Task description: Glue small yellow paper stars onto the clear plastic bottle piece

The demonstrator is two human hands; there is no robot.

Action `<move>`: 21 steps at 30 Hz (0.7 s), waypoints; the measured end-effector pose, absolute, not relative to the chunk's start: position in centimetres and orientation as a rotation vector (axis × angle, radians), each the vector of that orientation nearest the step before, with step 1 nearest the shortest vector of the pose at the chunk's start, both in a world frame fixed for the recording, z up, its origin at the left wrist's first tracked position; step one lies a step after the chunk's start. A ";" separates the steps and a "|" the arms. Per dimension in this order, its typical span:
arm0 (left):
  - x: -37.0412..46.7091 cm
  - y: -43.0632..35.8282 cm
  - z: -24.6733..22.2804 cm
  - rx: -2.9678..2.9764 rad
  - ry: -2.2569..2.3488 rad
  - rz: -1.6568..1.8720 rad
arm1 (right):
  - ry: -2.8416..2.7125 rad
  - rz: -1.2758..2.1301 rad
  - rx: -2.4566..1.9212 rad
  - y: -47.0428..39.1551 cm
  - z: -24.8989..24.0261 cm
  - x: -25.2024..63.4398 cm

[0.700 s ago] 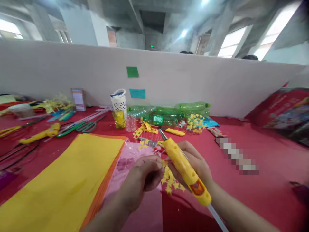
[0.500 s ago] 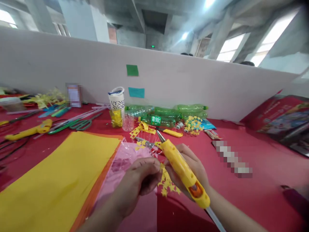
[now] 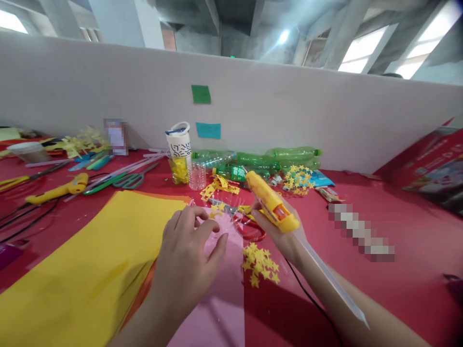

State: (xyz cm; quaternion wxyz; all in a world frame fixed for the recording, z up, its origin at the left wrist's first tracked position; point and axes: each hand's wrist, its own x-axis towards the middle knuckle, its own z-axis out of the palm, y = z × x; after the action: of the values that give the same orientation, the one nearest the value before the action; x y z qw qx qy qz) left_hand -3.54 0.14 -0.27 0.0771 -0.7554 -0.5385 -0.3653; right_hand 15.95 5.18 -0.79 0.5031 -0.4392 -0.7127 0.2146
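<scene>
My right hand (image 3: 284, 236) is closed around a yellow hot glue gun (image 3: 269, 200), its nozzle pointing away from me and a long clear glue stick (image 3: 329, 277) sticking out of its back end. Over the pink sheet (image 3: 224, 308) hovers my left hand (image 3: 190, 250), fingers apart and curved, with nothing visible in them. A heap of small yellow paper stars (image 3: 259, 264) lies between the hands at the sheet's right edge. Just beyond the hands, red-handled scissors (image 3: 249, 229) lie by more yellow stars (image 3: 218, 209).
Yellow sheets (image 3: 90, 255) cover the left front. Green plastic bottles (image 3: 258, 161) line the white partition, beside a patterned paper cup (image 3: 180, 144). A second glue gun (image 3: 60, 189) and green scissors (image 3: 130, 179) lie at left. A black cord (image 3: 307, 294) runs below my right arm.
My hands have moved apart. The left hand has opened and shifted left, while the right has lifted the glue gun farther forward. The view has tilted down slightly.
</scene>
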 end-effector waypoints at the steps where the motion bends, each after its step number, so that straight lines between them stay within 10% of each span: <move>1: -3.4 0.2 -0.5 -2.222 -1.637 -1.061 | -1.720 0.540 -1.071 5.4 -1.0 15.7; 21: -3.1 0.7 -3.2 -2.250 -1.659 -1.282 | -1.876 0.653 -1.099 2.9 0.5 13.5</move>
State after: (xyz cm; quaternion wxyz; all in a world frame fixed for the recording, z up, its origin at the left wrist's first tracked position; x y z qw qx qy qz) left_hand -3.09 0.74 -3.20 0.0331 -0.7312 -0.5392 -0.4166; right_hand 13.47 2.92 0.51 0.4221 -0.4388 -0.7492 0.2608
